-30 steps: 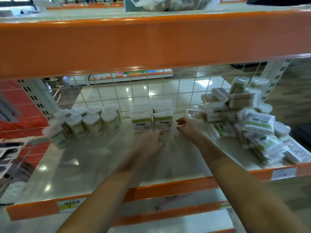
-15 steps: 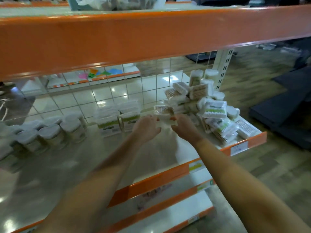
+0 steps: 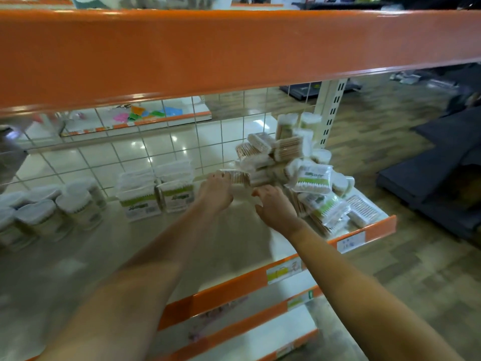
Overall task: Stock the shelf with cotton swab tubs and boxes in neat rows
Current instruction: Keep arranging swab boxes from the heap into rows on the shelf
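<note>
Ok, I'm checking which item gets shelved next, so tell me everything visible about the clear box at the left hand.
The clear rectangular plastic box of wooden-stemmed swabs is small and flat, its brown sticks packed in a row. It lies roughly level at the heap's left edge, above the shelf. The left hand holds its left end; the right hand is just below.

Bare shelf [image 3: 109,259] front; tubs [image 3: 78,207] left, boxes [image 3: 156,196] behind, loose pile [image 3: 315,183] right, orange beam [image 3: 234,50] overhead

round tubs [image 3: 44,222]: blurred, cut by left edge | box labels [image 3: 141,205]: print unreadable | price tags [image 3: 350,242]: illegible
</note>
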Demonstrator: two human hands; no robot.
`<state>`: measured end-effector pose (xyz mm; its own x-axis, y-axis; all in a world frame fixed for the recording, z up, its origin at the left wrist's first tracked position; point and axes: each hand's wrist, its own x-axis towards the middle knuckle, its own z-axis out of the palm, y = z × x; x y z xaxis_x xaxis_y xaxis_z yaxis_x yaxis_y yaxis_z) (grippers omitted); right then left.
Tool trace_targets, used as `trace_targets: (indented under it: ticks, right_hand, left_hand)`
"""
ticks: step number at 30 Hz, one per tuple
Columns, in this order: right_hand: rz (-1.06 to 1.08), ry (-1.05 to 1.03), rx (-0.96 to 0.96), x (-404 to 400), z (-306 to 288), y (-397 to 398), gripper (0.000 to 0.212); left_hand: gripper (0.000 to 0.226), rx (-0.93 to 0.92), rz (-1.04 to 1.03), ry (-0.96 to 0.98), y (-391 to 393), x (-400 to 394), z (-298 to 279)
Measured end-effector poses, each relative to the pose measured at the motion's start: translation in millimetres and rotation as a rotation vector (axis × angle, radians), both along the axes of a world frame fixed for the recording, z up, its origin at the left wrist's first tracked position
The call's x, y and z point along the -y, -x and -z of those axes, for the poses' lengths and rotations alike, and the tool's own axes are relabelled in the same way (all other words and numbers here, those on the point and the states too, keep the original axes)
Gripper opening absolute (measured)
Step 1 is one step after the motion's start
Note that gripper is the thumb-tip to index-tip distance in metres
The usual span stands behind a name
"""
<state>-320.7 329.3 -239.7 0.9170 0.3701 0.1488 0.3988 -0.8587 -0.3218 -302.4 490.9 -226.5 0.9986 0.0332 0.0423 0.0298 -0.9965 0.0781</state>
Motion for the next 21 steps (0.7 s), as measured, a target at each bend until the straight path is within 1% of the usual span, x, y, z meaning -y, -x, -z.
trace_targets:
  ticks: [2,6,9,11,16,19,21]
  right_hand:
    - [-0.011,-0.022,-0.012,2.4,3.4,-1.5,0.034]
    - [-0.026,-0.047,-0.022,2.3,8.9,-4.2,0.037]
    - [-0.052,-0.017,-0.031,2.0,9.9,-6.9,0.038]
    - [-0.08,0.02,-0.019,2.1,15.3,-9.4,0.037]
    - [-0.119,0.028,-0.01,4.7,22.7,-12.2,0.036]
    - [-0.139,0.045,-0.032,4.0,24.7,-12.2,0.043]
    - [-0.147,0.024,-0.038,5.0,23.8,-9.9,0.039]
  left_hand:
    - [0.059,-0.019,-0.016,-0.03,-7.5,-0.8,4.9]
    - [0.062,-0.062,-0.035,0.011,-20.5,-1.0,12.2]
    - [0.071,-0.161,-0.049,0.062,-28.3,3.3,15.5]
    - [0.073,-0.202,-0.065,0.079,-32.3,5.2,16.3]
    - [0.061,-0.141,-0.072,0.073,-29.0,7.6,18.6]
    - [0.061,-0.11,-0.063,0.045,-18.5,9.4,18.9]
    - [0.06,-0.097,-0.074,0.038,-9.9,12.4,17.9]
